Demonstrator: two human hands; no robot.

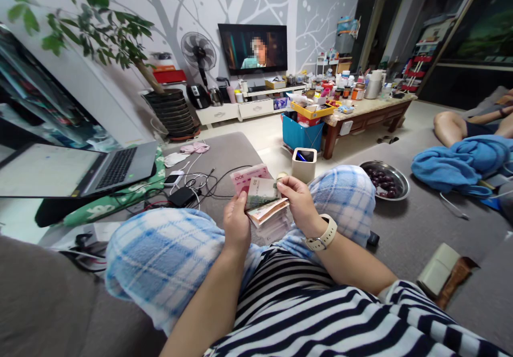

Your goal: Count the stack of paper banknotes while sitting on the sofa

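Note:
My left hand (237, 220) is closed around a bundle of banknotes (262, 191), its thumb pressed on the front. A green 50 note shows in front, and a pink 100 note (244, 178) sticks out behind it to the upper left. Fingers and thumb of my right hand (297, 199) pinch the upper right corner of the green note. Below the hands, in my lap, is a stack of pale pinkish notes (273, 227), partly covered by the bundle. A cream-coloured watch (324, 233) is on my right wrist.
An open laptop (124, 170) and tangled cables lie on the sofa at left. A cream bin (304, 165) stands ahead; a steel bowl (403, 188) of dark round fruit sits at right. Farther right are a pale wallet-like case (438, 269), a blue cloth (460, 162) and another person's leg (449, 128).

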